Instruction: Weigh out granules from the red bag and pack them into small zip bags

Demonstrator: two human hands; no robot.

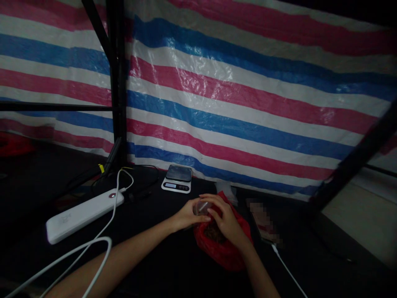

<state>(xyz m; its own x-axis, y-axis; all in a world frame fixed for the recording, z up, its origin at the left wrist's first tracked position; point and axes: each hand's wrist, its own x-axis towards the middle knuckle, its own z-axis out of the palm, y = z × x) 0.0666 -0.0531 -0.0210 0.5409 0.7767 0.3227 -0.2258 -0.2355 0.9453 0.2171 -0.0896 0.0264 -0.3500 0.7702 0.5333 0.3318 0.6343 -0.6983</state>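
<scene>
Between my two hands is a small clear plastic container [202, 207], held above the far left part of an opened red plastic bag [221, 253]. My left hand [187, 215] wraps round the container from the left, its thumb along the near side. From the right, my right hand [225, 217] reaches over the bag with its curved fingers on the container's top and side. Loose brown, dry-looking bits [214, 231] lie inside the bag; what they are is too dark to tell. The container's contents cannot be made out.
A white digital scale [176, 179] stands behind my hands, with a clear plastic bag [228, 192] to its right. At left lies a white power bank [83, 215] with a looping white cable [107, 223]. A blurred-out phone [262, 221] is at right. Striped sheeting [232, 91] hangs behind the black table.
</scene>
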